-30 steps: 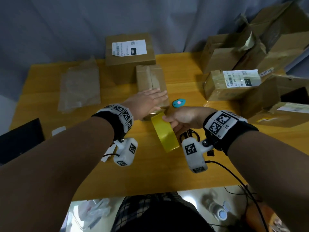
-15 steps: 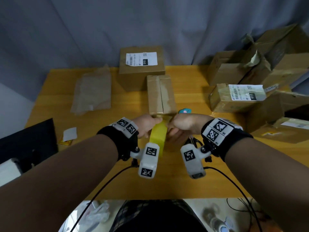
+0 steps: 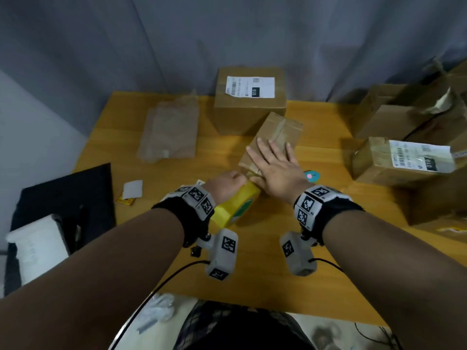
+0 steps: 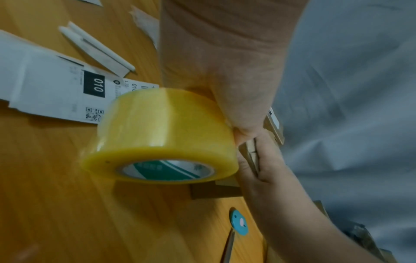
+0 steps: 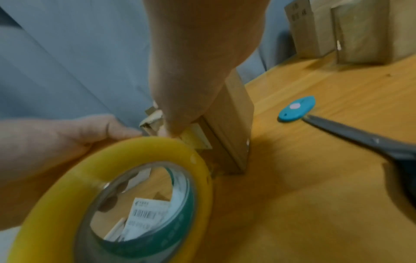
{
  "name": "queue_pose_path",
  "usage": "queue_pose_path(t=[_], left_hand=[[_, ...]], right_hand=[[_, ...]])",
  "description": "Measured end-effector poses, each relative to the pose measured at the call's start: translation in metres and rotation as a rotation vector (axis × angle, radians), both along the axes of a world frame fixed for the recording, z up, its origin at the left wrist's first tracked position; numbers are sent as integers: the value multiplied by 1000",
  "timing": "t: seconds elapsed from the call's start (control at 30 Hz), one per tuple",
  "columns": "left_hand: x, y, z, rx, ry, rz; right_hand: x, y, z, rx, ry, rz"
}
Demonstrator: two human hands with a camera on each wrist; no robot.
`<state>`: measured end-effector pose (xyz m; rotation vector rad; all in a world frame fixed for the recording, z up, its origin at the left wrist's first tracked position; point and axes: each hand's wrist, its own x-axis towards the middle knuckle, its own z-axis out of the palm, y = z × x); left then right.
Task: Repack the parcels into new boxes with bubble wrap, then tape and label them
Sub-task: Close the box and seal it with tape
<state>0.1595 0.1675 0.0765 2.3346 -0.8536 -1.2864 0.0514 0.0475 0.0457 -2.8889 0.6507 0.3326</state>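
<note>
A small brown box lies slanted at the middle of the wooden table. My right hand lies flat on its top, fingers straight and spread. At the box's near end my left hand grips a yellow tape roll that touches the box end. The left wrist view shows the roll against the box, with my right hand beside it. In the right wrist view the roll fills the foreground and left fingertips show inside its core.
A labelled box stands behind the small one, a clear plastic bag to its left. A blue cutter and scissors lie to the right. Labelled parcel and piled boxes crowd the right. Paper labels lie at the left.
The tape roll went from my right hand to my left. My left hand left the box top and my right hand now lies flat on it. The box has turned to a slant.
</note>
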Motion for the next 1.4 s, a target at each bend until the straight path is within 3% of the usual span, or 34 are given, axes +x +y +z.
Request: queue_pose_path(t=[0.23,0.43,0.83,0.93,1.0,1.07,1.17,1.23,1.33,1.4], left_hand=[[-1,-20,-8,-31,-43,-63],[14,-13,-21,109,-107,-155],[2,-12,-14,43,-173,-92],[3,-11,-11,49,-228,-108],[2,-11,-10,51,-277,-139],[1,-12,-9,52,-322,-185],[1,-15,-13,42,-430,-225],[-2,-16,-16,29,-477,-217],[-7,-15,-18,12,-475,-206],[-8,-14,-18,-30,-474,-194]], right_hand=[[-14,-11,-6,-15,32,-257],[-11,-14,-7,2,4,-266],[-9,-14,-13,-34,-64,-285],[-14,-17,-4,43,-45,-275],[-20,-22,5,150,-118,-286],[-31,-23,13,230,-317,-355],[-57,-19,16,136,-465,-569],[-74,-17,16,134,-339,-715],[-95,-7,8,180,123,-677],[-105,2,-3,244,260,-741]])
